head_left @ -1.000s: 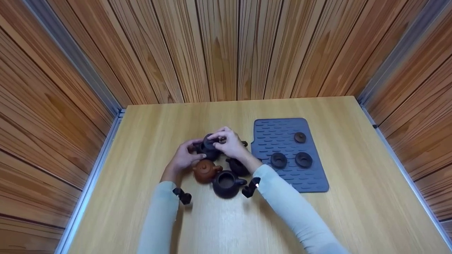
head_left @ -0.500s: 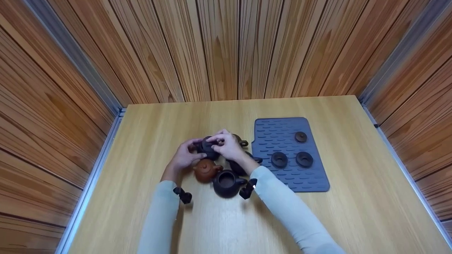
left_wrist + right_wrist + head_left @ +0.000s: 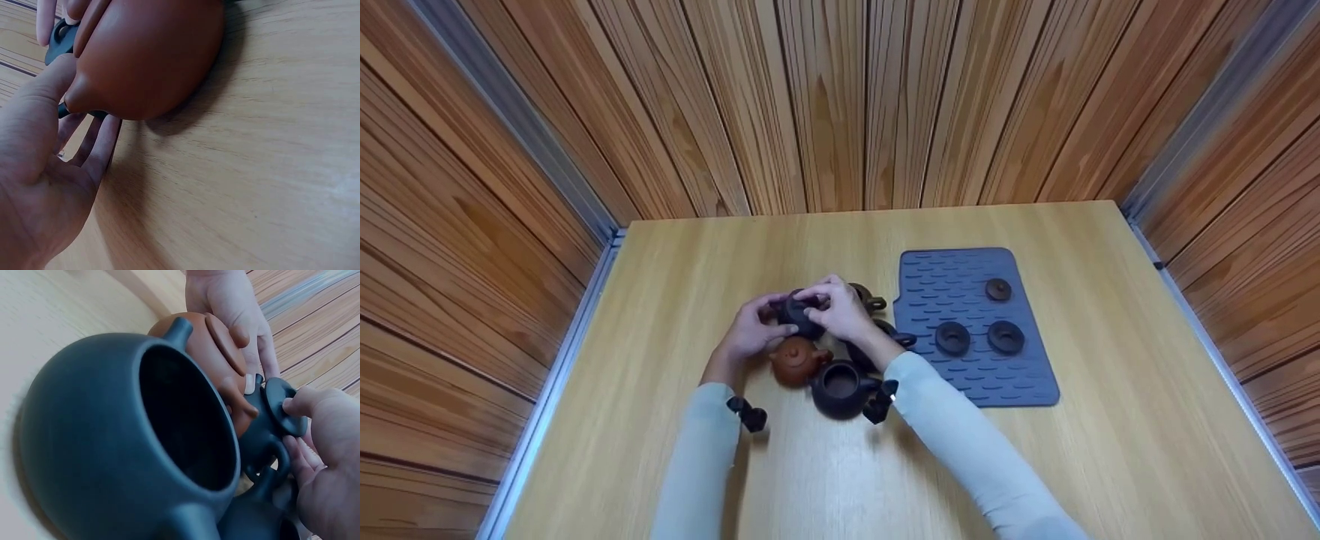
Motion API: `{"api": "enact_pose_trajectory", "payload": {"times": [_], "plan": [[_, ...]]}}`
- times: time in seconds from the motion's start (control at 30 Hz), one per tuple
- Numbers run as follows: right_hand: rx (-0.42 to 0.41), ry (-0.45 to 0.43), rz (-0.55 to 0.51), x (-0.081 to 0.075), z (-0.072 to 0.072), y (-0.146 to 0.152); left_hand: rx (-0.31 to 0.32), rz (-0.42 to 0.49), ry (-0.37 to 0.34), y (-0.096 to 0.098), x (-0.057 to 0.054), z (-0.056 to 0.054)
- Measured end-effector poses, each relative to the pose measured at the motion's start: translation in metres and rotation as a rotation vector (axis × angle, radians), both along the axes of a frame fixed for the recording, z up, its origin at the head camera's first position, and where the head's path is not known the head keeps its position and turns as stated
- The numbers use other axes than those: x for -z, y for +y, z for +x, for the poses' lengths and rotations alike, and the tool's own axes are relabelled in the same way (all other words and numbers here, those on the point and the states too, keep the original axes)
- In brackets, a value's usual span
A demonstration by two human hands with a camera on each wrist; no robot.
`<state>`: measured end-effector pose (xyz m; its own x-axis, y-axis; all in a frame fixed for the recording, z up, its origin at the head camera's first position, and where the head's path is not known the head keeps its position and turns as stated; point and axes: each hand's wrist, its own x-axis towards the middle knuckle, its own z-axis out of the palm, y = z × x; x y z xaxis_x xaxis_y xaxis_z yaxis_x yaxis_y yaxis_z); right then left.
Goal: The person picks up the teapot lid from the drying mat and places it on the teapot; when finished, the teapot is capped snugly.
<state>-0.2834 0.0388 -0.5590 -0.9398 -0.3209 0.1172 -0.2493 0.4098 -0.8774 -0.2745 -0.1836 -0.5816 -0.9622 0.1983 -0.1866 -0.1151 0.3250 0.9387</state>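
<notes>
My left hand (image 3: 750,330) holds a small black teapot (image 3: 802,321) on the table, thumb on the near side and fingers round the far side. From the right, my right hand (image 3: 840,311) pinches its lid (image 3: 275,399), thumb at the knob. In the right wrist view the lid sits on the teapot's top, seemingly seated, though its far edge is hidden. A reddish-brown lidded teapot (image 3: 793,363) stands just nearer, close beside the left thumb in the left wrist view. In front of my right wrist is a lidless black teapot (image 3: 836,409).
Another dark teapot (image 3: 858,357) lies partly under my right wrist, and an olive-brown one (image 3: 873,300) stands behind my right hand. A grey mat (image 3: 960,277) at right carries three dark round lid-like pieces, one smaller (image 3: 998,289). Wooden walls enclose the table.
My right hand has moved slightly left and down with the lid, which now sits lower on the black teapot. The right forearm has shifted left; the left hand has stayed in place.
</notes>
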Motion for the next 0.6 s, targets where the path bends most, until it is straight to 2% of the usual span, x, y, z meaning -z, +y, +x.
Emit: {"api": "enact_pose_trajectory", "payload": {"times": [0.2,0.6], "plan": [[0.018,0.034,0.055,-0.0019,0.0016,-0.0043,-0.001,-0.019,0.048,-0.0001,0.0031,-0.0006],[0.023,0.016,0.099,-0.0019,0.0021,-0.0056,-0.011,0.007,-0.008,0.0015,0.002,-0.0019]]}}
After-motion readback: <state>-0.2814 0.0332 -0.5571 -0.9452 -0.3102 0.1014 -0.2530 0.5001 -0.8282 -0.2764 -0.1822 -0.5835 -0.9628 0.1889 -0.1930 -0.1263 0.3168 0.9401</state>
